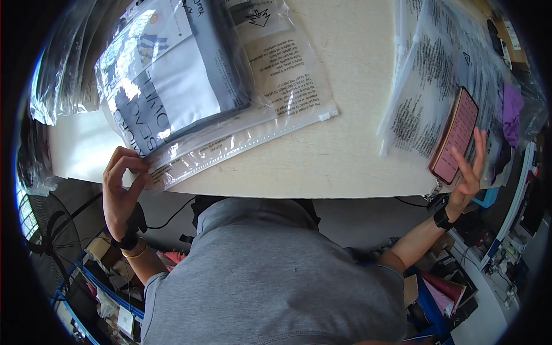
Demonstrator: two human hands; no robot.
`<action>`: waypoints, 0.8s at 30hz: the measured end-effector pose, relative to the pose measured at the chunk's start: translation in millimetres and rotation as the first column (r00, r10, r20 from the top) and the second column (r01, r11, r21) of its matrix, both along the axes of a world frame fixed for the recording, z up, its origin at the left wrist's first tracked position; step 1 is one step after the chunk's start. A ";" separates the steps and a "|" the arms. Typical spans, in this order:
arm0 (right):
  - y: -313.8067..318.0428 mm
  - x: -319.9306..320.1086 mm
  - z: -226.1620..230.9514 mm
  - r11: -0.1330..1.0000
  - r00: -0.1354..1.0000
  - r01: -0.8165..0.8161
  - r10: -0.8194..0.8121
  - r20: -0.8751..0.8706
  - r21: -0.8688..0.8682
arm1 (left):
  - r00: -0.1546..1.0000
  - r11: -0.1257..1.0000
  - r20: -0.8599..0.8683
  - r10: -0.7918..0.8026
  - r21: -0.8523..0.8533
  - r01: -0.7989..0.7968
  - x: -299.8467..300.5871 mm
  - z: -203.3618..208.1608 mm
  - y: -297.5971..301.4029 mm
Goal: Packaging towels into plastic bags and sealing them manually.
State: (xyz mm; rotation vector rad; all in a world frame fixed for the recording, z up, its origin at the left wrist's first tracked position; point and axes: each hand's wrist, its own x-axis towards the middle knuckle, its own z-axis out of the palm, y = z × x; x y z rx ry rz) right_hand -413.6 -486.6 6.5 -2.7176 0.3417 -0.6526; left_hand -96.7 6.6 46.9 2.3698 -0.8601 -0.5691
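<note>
My left hand (123, 184) is at the near left of the table, thumb and fingers pinching the corner of a clear zip bag (287, 75) with printed text and a slider at its right end. Over that bag lies a clear plastic package (190, 92) holding a folded dark grey-blue garment and white paper inserts. On the right, my right hand (468, 175) has its fingers stretched and apart, beside the edge of a phone (455, 138) with a lit pinkish screen. The phone rests on a pile of printed clear zip bags (425, 86).
More plastic-wrapped packages (66, 63) are stacked at the far left. A purple piece (512, 112) lies by the right-hand bags, near a cardboard box (509, 37). The table's front edge (276, 195) runs close to my body; a fan (52, 247) stands at the left.
</note>
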 end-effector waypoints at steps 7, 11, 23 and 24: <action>-1.7 -2.6 -0.3 1.000 0.999 -0.010 0.009 -0.046 -0.023 | 1.000 1.000 0.004 0.007 -0.007 -0.007 -0.6 -0.4 0.7; -18.4 -16.7 -16.0 0.990 0.984 -0.109 0.094 0.153 0.091 | 1.000 1.000 0.000 0.000 -0.009 0.000 0.1 -1.1 1.6; -26.7 -32.5 -27.5 0.900 0.894 -0.136 -0.069 0.443 0.415 | 0.998 0.998 -0.033 0.056 -0.002 -0.056 -1.4 1.3 -3.2; -26.5 -33.0 -27.3 0.901 0.895 -0.134 -0.069 0.441 0.414 | 0.998 0.999 -0.031 0.054 -0.009 -0.054 -1.2 1.1 -3.5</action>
